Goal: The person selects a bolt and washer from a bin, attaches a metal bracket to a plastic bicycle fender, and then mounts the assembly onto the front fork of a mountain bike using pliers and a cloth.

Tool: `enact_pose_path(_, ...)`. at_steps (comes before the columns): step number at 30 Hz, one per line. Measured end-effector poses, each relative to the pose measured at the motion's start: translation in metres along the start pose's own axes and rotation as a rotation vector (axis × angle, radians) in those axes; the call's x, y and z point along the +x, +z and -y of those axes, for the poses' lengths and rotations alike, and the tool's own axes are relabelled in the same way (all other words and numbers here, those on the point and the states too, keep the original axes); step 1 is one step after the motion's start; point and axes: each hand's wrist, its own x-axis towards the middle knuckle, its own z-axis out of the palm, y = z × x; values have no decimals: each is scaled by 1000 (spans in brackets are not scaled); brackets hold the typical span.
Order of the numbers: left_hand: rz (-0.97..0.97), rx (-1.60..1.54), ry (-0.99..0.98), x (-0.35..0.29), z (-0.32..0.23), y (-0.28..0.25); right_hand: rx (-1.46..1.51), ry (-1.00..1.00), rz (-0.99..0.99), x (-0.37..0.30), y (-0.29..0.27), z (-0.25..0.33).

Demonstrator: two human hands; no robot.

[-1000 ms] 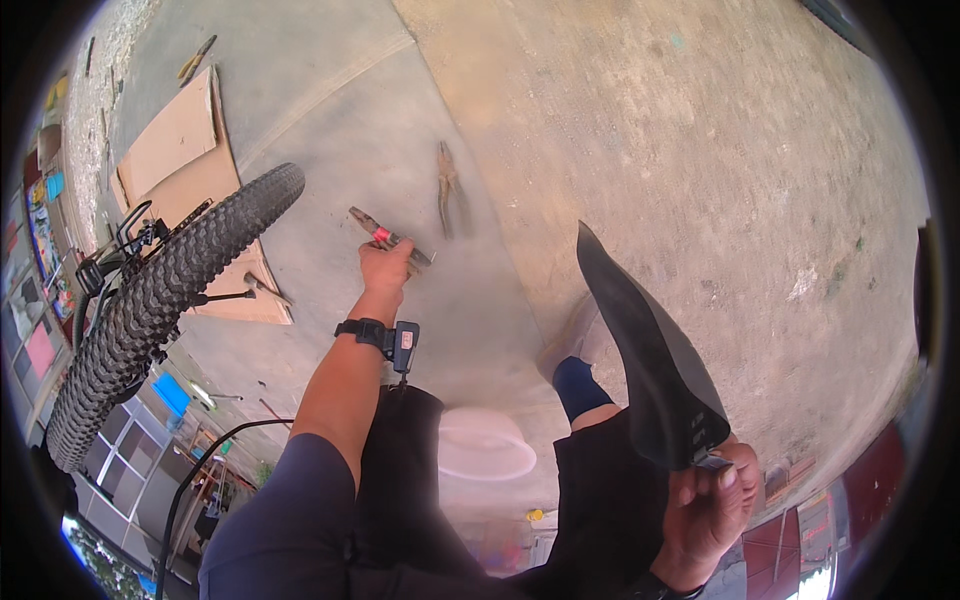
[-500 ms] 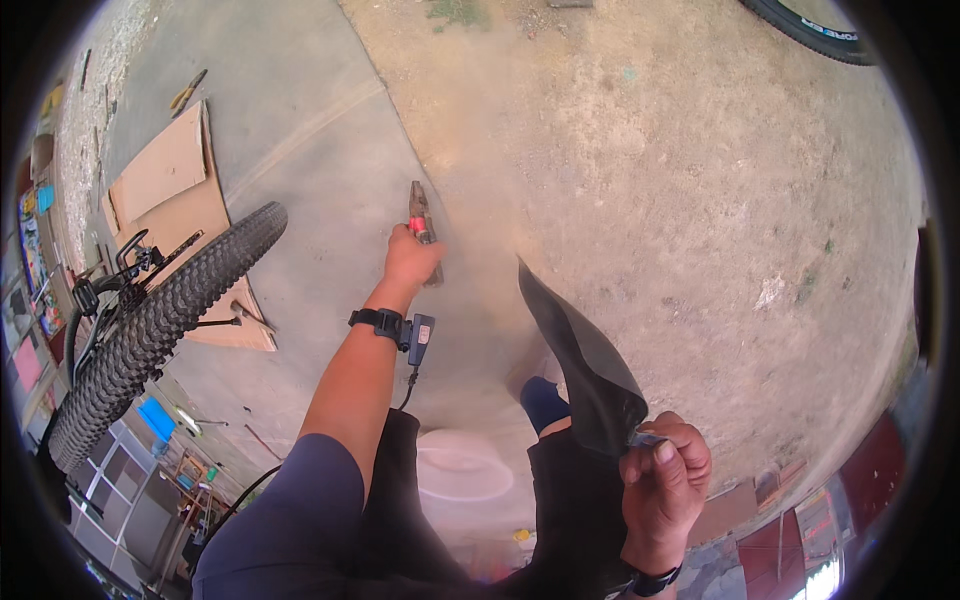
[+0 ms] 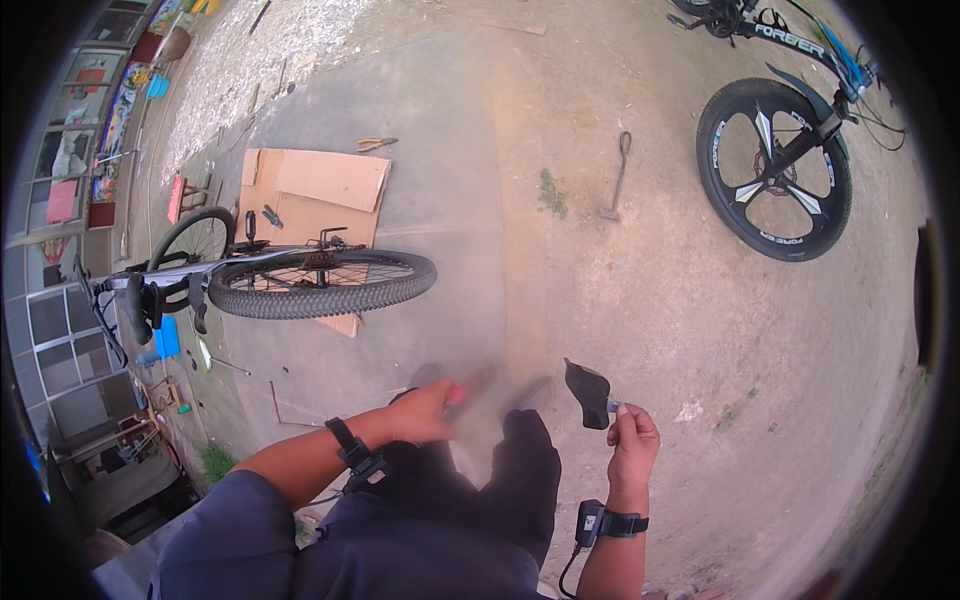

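Note:
My left hand is closed around a pair of pliers with a red part on the grip; motion smears both, and the tool's tip points away to the right. Out to the right, my right hand pinches the small grey end tab of a curved black mudguard between thumb and fingers. The mudguard hangs in the air above the ground, its narrow tip facing away from me. A dark strap with a small box sits on each wrist. My dark-trousered legs are below and between the hands.
At left lies a bicycle, its knobbly tyre nearest, partly over cardboard. Yellow-handled pliers lie beyond. A long-handled metal tool rests on the ground near a weed. Another bicycle's wheel stands at far right.
My view has turned and lifted, bringing both bicycles further into sight. My left hand is drawn in nearer my legs, still with the pliers; my right hand keeps the mudguard, now further from me.

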Motion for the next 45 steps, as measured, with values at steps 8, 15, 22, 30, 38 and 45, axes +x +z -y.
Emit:
enact_pose_path(8, -98, -327, 217, -65, -45, -107, -266, -173, 126, 27, 61, 224)
enact_pose_path(15, -338, -534, 278, -79, -79, -243, -394, -214, 366, 77, 203, 380)
enact_pose_path(22, -605, -740, 95, -73, -59, -368, -516, -233, 579, 156, 380, 503)
enact_pose_path(30, -894, -1160, -443, -48, -17, -422, -787, -257, 927, 244, 672, 623)
enact_pose_path(38, -824, -1557, -751, -54, -14, -471, -940, -283, 1343, 206, 993, 623)
enact_pose_path(45, -850, -1626, -674, -41, 89, -612, -962, -220, 1446, 166, 1201, 575)
